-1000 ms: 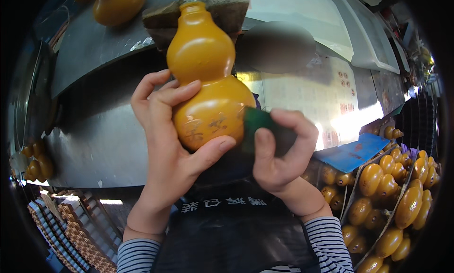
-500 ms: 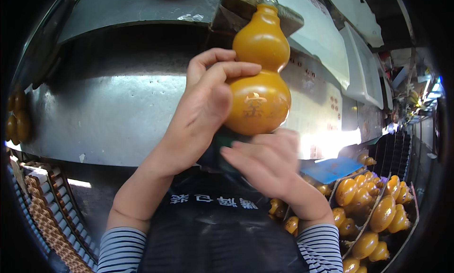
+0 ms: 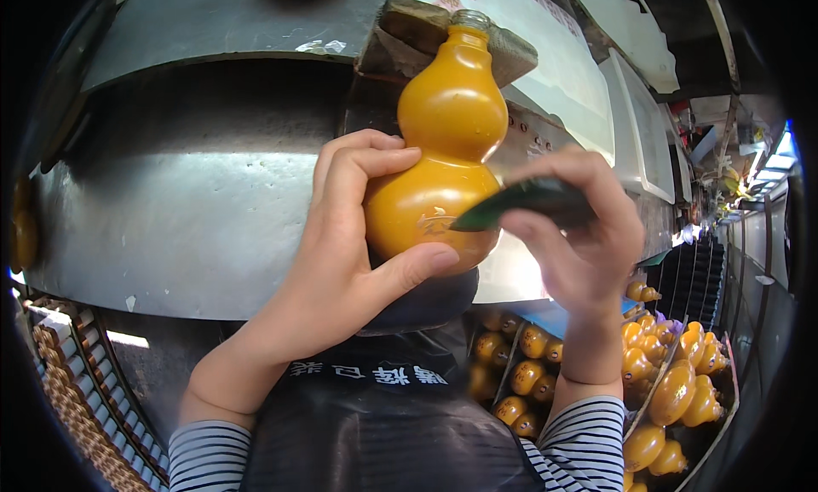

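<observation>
While the left hand (image 3: 341, 262) wraps around the lower bulb of a glossy orange gourd-shaped bottle (image 3: 443, 151), its fingers curl over the bulb's left side and its thumb presses under the base, so the bottle is held upright in the air in front of the person's chest, clear of any surface; the bottle's narrow neck ends in a clear open mouth that stands just before a brown wooden block (image 3: 409, 32) at the upper edge of a curved grey metal machine housing (image 3: 187, 194); the right hand (image 3: 579, 236) is closed in a pinch on a dark green flat pad (image 3: 528, 202), thumb below and fingers above, and the pad's pointed left end touches the right side of the lower bulb, beside some faint embossed marks on the bottle; both forearms wear black-and-white striped sleeves (image 3: 588, 437), and a black apron (image 3: 375, 415) covers the chest between them; below the right hand, a wire-sided tray (image 3: 673, 364) holds many more orange gourd-shaped bottles (image 3: 682, 390) lying close together; along the lower left edge of the housing runs a dark conveyor chain with pale links (image 3: 77, 390); white flat panels (image 3: 630, 126) stand well behind the bottle at the upper right.
</observation>
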Tool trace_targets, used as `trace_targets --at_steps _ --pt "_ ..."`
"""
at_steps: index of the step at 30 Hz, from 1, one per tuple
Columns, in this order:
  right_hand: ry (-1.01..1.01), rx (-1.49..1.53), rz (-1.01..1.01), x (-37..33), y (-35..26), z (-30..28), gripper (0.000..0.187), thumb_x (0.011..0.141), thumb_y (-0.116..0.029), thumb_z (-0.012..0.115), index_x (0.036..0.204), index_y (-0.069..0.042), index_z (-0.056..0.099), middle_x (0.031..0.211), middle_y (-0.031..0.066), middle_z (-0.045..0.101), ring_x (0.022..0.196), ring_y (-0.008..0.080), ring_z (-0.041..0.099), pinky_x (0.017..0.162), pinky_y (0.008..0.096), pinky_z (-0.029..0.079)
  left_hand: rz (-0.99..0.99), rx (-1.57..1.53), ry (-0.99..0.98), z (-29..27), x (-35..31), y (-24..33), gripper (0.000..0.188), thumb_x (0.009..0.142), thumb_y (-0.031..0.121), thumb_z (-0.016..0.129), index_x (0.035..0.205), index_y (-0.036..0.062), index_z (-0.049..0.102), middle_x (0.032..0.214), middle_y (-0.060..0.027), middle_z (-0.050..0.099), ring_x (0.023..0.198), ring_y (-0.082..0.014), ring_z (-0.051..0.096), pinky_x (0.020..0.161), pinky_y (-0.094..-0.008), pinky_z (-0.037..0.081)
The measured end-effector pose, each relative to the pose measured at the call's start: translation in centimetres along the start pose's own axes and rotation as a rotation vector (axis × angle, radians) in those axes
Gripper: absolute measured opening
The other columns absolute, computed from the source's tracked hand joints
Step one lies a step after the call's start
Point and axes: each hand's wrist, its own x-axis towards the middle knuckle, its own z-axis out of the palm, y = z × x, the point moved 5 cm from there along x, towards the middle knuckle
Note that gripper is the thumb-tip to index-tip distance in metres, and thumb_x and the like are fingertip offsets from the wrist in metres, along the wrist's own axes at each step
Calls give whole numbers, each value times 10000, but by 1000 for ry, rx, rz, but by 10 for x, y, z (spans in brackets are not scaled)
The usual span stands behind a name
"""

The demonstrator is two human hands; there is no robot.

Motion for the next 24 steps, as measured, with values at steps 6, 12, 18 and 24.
trace_targets --at_steps 6,12,18,24 --pt "269 37 35 1 29 6 255 714 0 756 930 15 622 831 97 646 721 203 631 665 275 499 -29 -67 20 2 0 -2 681 787 257 759 1303 20 383 1321 -140 339 1262 -253 383 1065 -351 330" --pt "391 -301 -490 -69 -15 38 202 660 -87 730 851 -142 693 843 -8 663 716 108 585 673 268 402 -96 -256 57 -3 3 -8 732 843 476 658 1310 -11 374 1340 -145 334 1260 -241 374 1059 -350 314" --pt "520 307 -20 -72 19 41 189 759 -49 718 918 -56 616 837 33 630 736 116 566 742 279 436 -14 -88 77 6 0 4 764 836 497 650 1321 -8 345 1342 -158 327 1256 -246 368 1074 -349 282" --pt "624 734 564 -71 64 27 207 876 -138 677 963 0 550 888 42 631 793 75 564 709 237 465 -80 -23 109 6 -1 3 707 812 407 703 1287 10 360 1313 -166 335 1243 -257 360 1065 -359 289"
